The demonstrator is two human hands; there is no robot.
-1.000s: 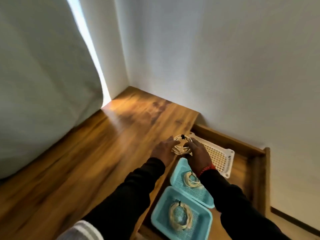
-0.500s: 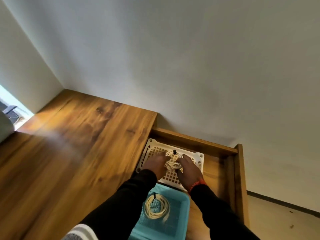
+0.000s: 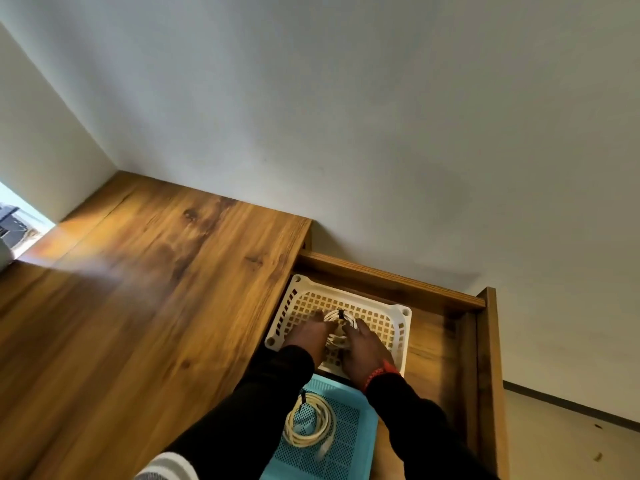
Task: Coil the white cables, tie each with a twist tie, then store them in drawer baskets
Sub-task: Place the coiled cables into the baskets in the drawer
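Note:
A coiled white cable [image 3: 340, 322] bound with a black twist tie sits low inside the white lattice basket [image 3: 398, 315] in the open wooden drawer [image 3: 391, 280]. My left hand [image 3: 309, 337] and my right hand [image 3: 363, 351] flank the coil, fingers closed on its two sides. A red band circles my right wrist. Nearer me, a light blue basket [image 3: 360, 427] holds another tied white cable coil [image 3: 310, 424]. My forearms hide the near rim of the white basket.
The wooden desktop [image 3: 145, 306] stretches to the left of the drawer. A plain wall rises right behind the drawer. The drawer's right side board [image 3: 488, 375] stands beside bare drawer floor, with room floor beyond it.
The view swung right and down. Both hands carried the coil from above the desk edge into the white basket and lowered it to the basket floor.

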